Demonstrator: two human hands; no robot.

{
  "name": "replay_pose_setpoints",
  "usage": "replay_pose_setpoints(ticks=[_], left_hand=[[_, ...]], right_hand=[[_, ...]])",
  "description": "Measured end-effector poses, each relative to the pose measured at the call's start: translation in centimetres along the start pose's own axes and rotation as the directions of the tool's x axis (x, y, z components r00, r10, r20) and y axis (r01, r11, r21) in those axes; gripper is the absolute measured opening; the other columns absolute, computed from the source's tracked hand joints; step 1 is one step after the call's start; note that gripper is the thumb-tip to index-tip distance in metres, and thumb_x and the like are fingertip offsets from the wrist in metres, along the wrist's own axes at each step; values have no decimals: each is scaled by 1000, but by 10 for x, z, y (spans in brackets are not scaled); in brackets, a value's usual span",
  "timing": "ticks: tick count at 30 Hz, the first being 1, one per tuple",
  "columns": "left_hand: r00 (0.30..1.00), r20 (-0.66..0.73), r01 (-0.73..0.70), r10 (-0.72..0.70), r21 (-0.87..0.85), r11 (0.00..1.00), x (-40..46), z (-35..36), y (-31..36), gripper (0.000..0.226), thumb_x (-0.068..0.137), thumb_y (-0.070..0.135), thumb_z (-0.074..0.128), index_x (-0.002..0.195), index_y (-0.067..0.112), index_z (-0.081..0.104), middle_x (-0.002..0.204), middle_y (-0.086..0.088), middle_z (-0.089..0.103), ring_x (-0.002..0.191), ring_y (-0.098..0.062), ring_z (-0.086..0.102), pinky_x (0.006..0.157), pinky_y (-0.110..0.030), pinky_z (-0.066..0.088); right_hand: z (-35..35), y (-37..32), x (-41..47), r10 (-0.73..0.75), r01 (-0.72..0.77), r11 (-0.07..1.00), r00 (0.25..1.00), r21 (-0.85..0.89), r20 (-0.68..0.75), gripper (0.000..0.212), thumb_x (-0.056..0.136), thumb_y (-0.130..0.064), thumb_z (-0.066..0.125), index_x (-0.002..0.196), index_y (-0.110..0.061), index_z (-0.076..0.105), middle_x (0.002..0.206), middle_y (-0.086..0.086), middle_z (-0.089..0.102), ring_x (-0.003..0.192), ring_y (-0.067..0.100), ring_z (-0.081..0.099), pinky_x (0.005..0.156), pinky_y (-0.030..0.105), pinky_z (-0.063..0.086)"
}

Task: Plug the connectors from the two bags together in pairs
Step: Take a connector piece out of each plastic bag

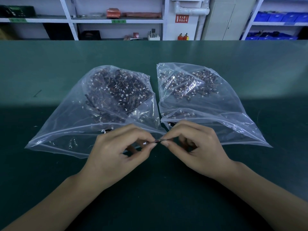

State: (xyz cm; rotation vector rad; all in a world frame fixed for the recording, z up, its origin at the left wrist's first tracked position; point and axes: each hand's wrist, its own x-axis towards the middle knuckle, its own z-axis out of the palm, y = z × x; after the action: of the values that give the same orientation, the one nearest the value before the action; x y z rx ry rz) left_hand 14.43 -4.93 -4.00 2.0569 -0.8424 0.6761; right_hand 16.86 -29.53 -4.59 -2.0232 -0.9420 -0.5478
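Observation:
Two clear plastic bags lie side by side on the green table, the left bag (66, 130) and the right bag (225, 114), each holding several small wired connectors with white plugs. In front of their open mouths, my left hand (120, 150) pinches a connector (146, 143) with a white plug between thumb and forefinger. My right hand (196, 147) pinches a second connector (164, 140) the same way. The two pieces meet end to end between my fingertips. Whether they are fully joined is hidden by my fingers.
The green table (50, 64) stretches far back and to both sides. Behind it stand white shelves (116, 19) with boxes, blue bins (275, 17) at the right, and two small fire extinguishers (183, 37) on the floor.

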Motion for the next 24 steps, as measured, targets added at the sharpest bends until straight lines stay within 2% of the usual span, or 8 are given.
replay_pose_setpoints(ticks=[5,7,9,13,16,19,21,24], left_hand=[[999,-38,12,-12,-9,1000,-1,-1,0,22,96,32,80,103,11,80,93,10,73,82,-6,74,66,-23,61],[999,-44,-2,3,12,1000,-1,-2,0,22,98,32,77,98,10,80,88,10,74,79,-6,73,65,-24,60],[999,-39,-20,21,36,999,0,-2,0,23,100,30,74,90,10,80,81,11,73,74,-5,71,64,-22,57],[1000,-19,-18,20,66,998,1,-3,1,33,103,31,70,78,12,78,74,18,65,68,0,65,66,-12,48],[1000,-17,-19,20,77,997,1,-4,0,36,103,31,69,74,11,77,70,15,65,65,0,64,64,-12,47],[1000,-18,-13,15,95,995,1,-5,0,43,104,32,66,69,9,75,65,10,65,61,-5,64,55,-26,50],[1000,-19,4,-2,101,995,1,-6,0,48,106,35,63,67,8,74,62,7,65,58,-11,65,51,-34,50],[999,-7,32,-32,112,993,-1,-6,0,58,108,40,59,63,6,72,58,3,62,53,-18,64,48,-39,49]], right_hand=[[-6,-1,2,99,-99,995,994,9,-49,6,95,-17,66,90,-15,67,80,-21,58,61,7,52,64,11,35],[-10,1,2,149,-147,988,986,41,-77,6,93,-16,60,88,-17,62,78,-12,61,64,15,55,61,24,41],[-12,4,3,226,-216,973,965,85,-134,8,93,-20,54,86,-21,58,75,-2,62,65,27,57,60,46,46],[-16,10,4,329,-315,944,921,100,-207,10,91,-27,48,83,-28,52,70,4,62,58,36,56,57,57,48],[-21,13,6,304,-316,948,927,-23,-221,7,89,-23,53,82,-24,54,73,-4,62,64,23,61,61,49,53],[-23,15,7,285,-319,938,933,-139,-219,7,85,-21,60,79,-17,59,70,-12,62,67,15,63,61,22,47],[-23,18,7,324,-356,922,925,-155,-197,9,87,-17,65,79,-17,61,68,-13,62,64,13,61,62,20,44],[-23,22,5,350,-384,899,919,-213,-180,11,91,-13,69,84,-19,64,71,-10,63,66,16,60,63,26,46]])
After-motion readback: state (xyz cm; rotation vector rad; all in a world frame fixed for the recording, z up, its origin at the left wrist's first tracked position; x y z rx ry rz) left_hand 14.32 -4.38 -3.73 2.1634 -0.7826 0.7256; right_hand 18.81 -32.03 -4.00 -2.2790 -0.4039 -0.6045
